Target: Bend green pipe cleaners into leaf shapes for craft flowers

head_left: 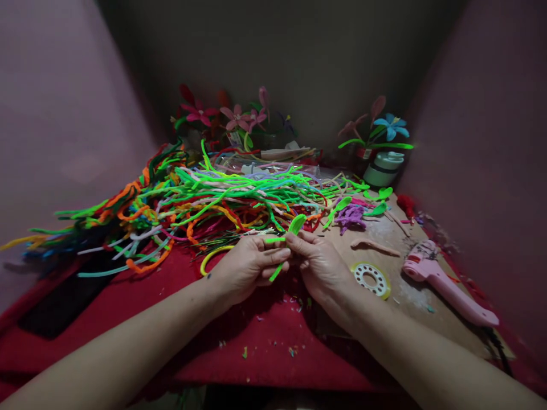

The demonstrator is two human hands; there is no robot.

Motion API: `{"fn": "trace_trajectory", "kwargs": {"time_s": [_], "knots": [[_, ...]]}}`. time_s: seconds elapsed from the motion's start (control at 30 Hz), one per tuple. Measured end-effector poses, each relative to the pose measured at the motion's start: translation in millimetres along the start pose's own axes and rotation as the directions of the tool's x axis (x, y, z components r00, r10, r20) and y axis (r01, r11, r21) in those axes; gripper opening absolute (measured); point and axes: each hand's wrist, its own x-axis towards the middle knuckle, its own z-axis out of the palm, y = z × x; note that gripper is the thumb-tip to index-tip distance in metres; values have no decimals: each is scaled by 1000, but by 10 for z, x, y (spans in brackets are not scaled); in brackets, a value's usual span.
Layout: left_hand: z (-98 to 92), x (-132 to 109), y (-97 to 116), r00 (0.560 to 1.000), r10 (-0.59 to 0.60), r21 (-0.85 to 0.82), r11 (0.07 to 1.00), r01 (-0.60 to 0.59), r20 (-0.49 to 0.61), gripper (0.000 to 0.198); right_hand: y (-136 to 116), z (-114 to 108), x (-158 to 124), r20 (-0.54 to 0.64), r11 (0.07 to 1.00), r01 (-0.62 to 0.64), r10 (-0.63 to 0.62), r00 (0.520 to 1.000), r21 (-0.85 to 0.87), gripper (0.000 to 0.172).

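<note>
Between my two hands is a bright green pipe cleaner leaf (297, 224), its oval top pointing up and two green stem ends showing near the left fingers. My left hand (252, 262) is closed, with thumb and fingers pinching the stem ends. My right hand (320, 259) pinches the base of the leaf between thumb and forefinger. Both hands nearly touch, above the red cloth and the edge of a brown board. Just beyond them lies a large heap of pipe cleaners (239, 191), mostly green, with orange, red and white ones.
At right, a pink hot glue gun (448, 287) and a tape roll (371, 280) rest on the brown board (384, 228). Purple pieces (350, 218) and green leaves lie behind. A dark flat object (64, 296) is at left. Pipe cleaner flowers (237, 118) stand along the back wall.
</note>
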Motion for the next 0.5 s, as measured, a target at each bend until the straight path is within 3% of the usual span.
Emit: {"fn": "trace_trajectory", "kwargs": {"time_s": [0.17,0.23,0.3,0.43,0.5], "knots": [[3,-32,8,998,-46,-30,998,47,35,17,20,-12,8,-40,1000,4,-4,999,9,29],[14,-48,4,997,-77,44,996,75,26,16,27,-22,16,-58,1000,19,-19,998,-2,29],[39,-69,-6,1000,-23,222,975,27,-20,15,29,-27,23,-68,1000,24,-24,997,-10,28],[79,-116,-7,971,238,662,730,-173,-7,19,17,-33,33,-94,1000,24,-25,995,-9,27],[79,-133,19,972,232,723,667,-183,31,21,12,-35,31,-119,999,42,-44,992,-19,26]]}}
